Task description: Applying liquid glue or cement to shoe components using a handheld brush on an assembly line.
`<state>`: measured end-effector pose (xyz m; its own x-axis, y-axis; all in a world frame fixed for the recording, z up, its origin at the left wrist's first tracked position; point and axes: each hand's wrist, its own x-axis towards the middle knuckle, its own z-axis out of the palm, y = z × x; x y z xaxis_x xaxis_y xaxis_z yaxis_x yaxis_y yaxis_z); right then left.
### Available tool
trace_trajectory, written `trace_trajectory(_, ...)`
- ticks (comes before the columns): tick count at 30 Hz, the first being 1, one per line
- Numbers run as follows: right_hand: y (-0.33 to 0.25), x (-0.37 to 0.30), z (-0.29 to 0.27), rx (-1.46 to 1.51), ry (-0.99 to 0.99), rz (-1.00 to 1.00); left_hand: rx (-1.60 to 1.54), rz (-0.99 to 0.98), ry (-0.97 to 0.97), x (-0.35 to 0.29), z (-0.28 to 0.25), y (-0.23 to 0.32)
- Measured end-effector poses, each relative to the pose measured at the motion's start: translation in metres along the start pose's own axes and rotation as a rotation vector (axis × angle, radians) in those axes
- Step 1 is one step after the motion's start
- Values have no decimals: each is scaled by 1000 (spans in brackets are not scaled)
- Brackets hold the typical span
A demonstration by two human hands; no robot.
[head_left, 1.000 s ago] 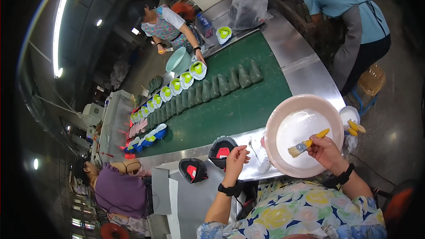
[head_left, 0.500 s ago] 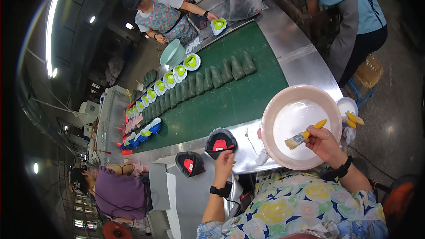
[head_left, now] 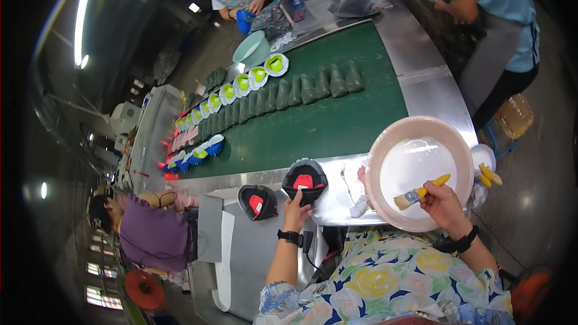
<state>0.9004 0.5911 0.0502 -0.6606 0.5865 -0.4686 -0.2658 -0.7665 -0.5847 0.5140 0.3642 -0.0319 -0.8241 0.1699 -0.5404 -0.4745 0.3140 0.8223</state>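
My right hand (head_left: 445, 204) grips the yellow handle of a paintbrush (head_left: 415, 197). Its pale bristles point left, over the near part of a beige-pink basin (head_left: 374, 144) holding white liquid. Left of the basin, my left hand (head_left: 294, 213) reaches a black shoe upper (head_left: 313, 192) with a red lining. One finger is stretched out onto the upper's near edge and stands apart from the others; I see no grip around it. A second black upper with red inside (head_left: 256, 203) sits just to the left, apart from the hand.
A green conveyor belt (head_left: 337, 126) carries rows of dark shoe lasts (head_left: 283, 93), white-and-lime uppers (head_left: 241, 85) and blue ones (head_left: 198, 153). Beyond it are a mint basin (head_left: 251, 49) and a co-worker holding something blue. Other people are at left and right. Yellow-handled brushes (head_left: 487, 174) lie right of my basin.
My left hand has moved onto the nearer black upper. The brush stays over the basin in my right hand. Across the belt, the co-worker's lime-and-white upper is gone from the hand, which now holds something blue.
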Motion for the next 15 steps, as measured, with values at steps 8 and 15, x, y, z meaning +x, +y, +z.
trace_trajectory(8, 2, -1, -4, 18, 65, 14, 61, -3, -34, 17, 6, -22)
trace_trajectory(15, -1, 1, 0, 2, 68, 30, 219, 116, 109, 12, 15, -11)
